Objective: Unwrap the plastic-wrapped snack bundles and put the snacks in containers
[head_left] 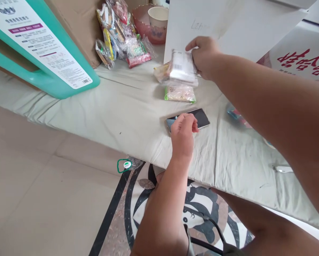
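Note:
My right hand reaches in front of the white box, its fingers gripping the right side of a clear-and-white packet with a barcode, slightly blurred. Under and beside that packet lies a yellowish one, and a green-edged packet is just below them on the cloth. My left hand is over a dark-screened phone, its fingers curled; whether they hold anything is hidden.
A big teal bottle stands at the left. Behind are a heap of snack packets, a pink bowl with a cup, and a white box. More packets lie below my right forearm.

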Action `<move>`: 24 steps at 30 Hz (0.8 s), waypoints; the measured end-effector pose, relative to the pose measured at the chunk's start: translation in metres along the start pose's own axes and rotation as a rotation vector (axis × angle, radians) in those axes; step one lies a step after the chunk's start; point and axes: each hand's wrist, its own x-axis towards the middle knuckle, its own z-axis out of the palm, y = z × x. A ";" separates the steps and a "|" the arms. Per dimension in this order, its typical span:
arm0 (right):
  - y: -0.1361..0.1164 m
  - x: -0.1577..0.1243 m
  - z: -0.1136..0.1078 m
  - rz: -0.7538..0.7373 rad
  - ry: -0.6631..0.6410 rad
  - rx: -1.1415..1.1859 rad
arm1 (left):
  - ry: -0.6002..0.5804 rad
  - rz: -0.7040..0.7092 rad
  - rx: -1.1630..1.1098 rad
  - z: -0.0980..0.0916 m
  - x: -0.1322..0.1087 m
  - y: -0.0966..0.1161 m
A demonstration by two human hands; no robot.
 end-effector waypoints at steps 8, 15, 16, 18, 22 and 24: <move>0.055 -0.061 0.020 0.059 -0.190 0.203 | 0.001 -0.116 -0.141 -0.008 0.004 0.007; 0.068 -0.074 0.014 -0.007 -0.163 0.345 | 0.065 -0.113 -0.110 -0.007 0.007 0.004; 0.070 -0.080 0.008 0.011 -0.159 0.397 | 0.032 -0.121 -0.138 -0.008 0.007 0.005; 0.080 -0.097 -0.008 0.037 -0.142 0.486 | -0.077 -0.181 -0.207 -0.009 0.005 0.008; 0.118 -0.153 -0.044 0.049 -0.077 0.592 | -0.330 -0.412 -0.329 -0.010 -0.002 0.008; 0.141 -0.188 -0.062 0.075 -0.056 0.680 | -0.432 -0.573 -0.377 -0.010 -0.005 0.004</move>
